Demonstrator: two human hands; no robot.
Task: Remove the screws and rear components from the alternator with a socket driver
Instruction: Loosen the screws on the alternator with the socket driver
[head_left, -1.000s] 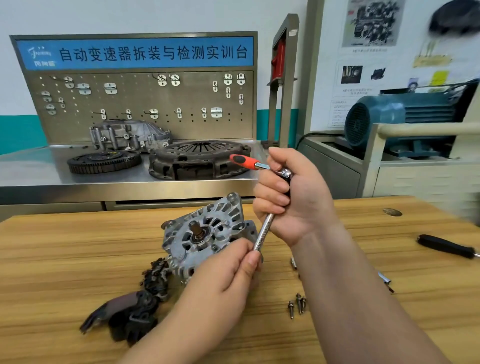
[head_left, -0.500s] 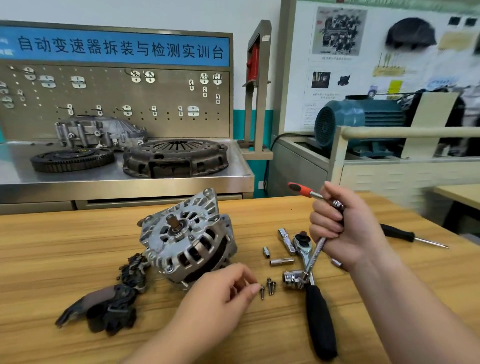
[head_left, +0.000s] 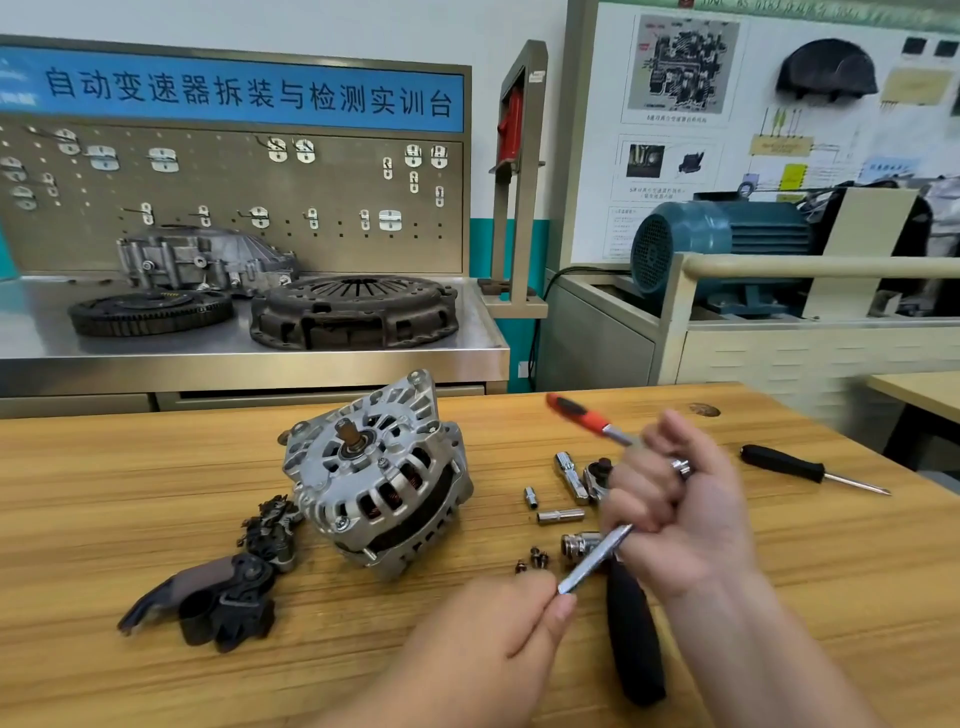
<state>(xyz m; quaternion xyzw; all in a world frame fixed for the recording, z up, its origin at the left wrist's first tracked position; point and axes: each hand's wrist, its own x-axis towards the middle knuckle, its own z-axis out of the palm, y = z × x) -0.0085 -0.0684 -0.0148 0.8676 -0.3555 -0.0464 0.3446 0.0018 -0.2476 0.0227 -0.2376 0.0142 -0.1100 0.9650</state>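
Note:
The silver alternator (head_left: 382, 478) stands tilted on the wooden table (head_left: 130, 467), shaft end facing up toward me. To its left lie the removed dark rear parts (head_left: 218, 597). My right hand (head_left: 680, 509) grips the socket driver (head_left: 597, 561), whose red handle (head_left: 576, 413) points up and left while the metal shaft slants down. My left hand (head_left: 498, 623) pinches the lower tip of that shaft. A few loose screws (head_left: 532, 561) lie just beyond my left fingers.
Sockets and an extension (head_left: 561, 514) and a black-handled ratchet (head_left: 631, 623) lie under my right hand. A black screwdriver (head_left: 810, 470) lies at the right. Behind the table stands a steel bench with a clutch plate (head_left: 353, 309), flywheel (head_left: 150, 312) and housing; a blue motor (head_left: 722, 249) stands right.
Both hands and the driver left the alternator and moved right. My left hand, empty half a second ago, now pinches the driver's tip. The view panned right.

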